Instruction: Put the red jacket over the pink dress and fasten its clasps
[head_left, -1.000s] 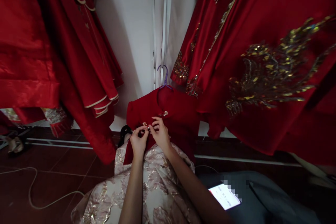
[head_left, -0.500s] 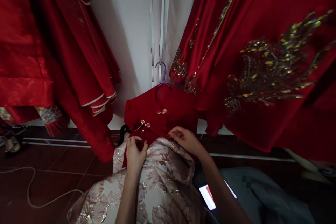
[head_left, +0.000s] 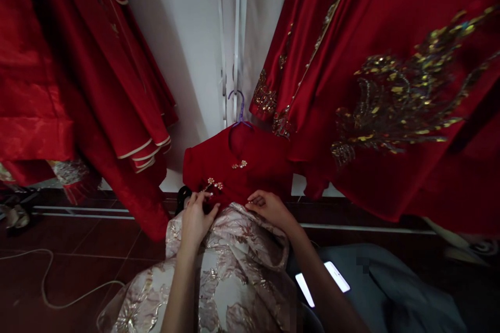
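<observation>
Left hand stands open, with thumb apart from the bent fingers, which rest at the lower left part of the red garment, just below its flower ornaments. Right hand has its fingertips curled together near the lower edge; whether they grip something, I cannot tell. The garment spreads before both hands. Beside the right forearm, the phone shows a white screen, too bright for reading.

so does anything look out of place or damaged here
Nothing on the red garment on the purple hanger looks clearly damaged. The pale cord trailing in a loose curve across the tiled floor, at the left, looks a little untidy.
</observation>
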Motion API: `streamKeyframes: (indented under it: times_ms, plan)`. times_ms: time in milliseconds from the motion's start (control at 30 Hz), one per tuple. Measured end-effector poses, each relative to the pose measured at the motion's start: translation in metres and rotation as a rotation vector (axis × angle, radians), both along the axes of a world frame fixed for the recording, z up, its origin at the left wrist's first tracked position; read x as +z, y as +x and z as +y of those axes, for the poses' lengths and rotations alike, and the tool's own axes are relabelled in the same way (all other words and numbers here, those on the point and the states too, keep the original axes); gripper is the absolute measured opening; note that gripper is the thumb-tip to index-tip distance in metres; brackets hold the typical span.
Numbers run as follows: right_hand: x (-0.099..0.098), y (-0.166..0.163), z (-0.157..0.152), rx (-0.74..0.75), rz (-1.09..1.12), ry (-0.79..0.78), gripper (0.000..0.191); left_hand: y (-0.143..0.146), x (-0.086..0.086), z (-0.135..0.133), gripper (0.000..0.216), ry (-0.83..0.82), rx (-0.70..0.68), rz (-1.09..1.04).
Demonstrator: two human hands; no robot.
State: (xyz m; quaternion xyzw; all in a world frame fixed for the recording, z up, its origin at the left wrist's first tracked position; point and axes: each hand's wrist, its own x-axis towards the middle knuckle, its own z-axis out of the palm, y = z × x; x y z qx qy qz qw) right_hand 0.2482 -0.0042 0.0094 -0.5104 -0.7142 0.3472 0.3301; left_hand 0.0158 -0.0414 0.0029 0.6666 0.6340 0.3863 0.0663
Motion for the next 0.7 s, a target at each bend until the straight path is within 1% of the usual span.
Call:
streamKeyframes:
  times_ms: [100,167,233,333,400,467,533,600,633,700]
  plan:
    - [0.004,0.005,-0.003,0.007,-0.093,0.025,0.02,0.003,0.005,0.003,0.024,0.028,-0.021,0.009]
    - [0.009,0.007,-0.004,0.007,-0.137,0.092,0.019,0.004,0.008,0.006,0.021,0.026,-0.015,0.016]
    - [0.018,0.006,-0.003,-0.037,-0.112,0.18,0.019,0.007,0.013,0.01,0.019,0.03,0.027,0.031]
    - [0.038,-0.003,-0.003,-0.161,0.025,0.271,0.022,0.015,0.021,0.018,0.018,0.103,0.123,0.032]
    - [0.049,-0.017,-0.003,-0.209,0.174,0.251,0.027,0.025,0.021,0.02,0.017,0.176,0.14,-0.016]
    - [0.052,-0.037,-0.005,-0.181,0.35,0.176,0.032,0.034,0.013,0.02,0.013,0.212,0.115,-0.097]
    - [0.043,-0.059,-0.006,-0.118,0.492,0.1,0.036,0.041,0.001,0.016,0.01,0.209,0.08,-0.19]
    - [0.025,-0.079,-0.006,-0.095,0.544,0.063,0.037,0.042,-0.013,0.012,0.012,0.214,0.084,-0.283]
    - [0.014,-0.086,-0.006,-0.111,0.543,0.063,0.036,0.041,-0.018,0.01,0.014,0.224,0.095,-0.324]
    - [-0.007,-0.096,-0.006,-0.191,0.54,0.111,0.034,0.039,-0.026,0.007,0.018,0.23,0.112,-0.393]
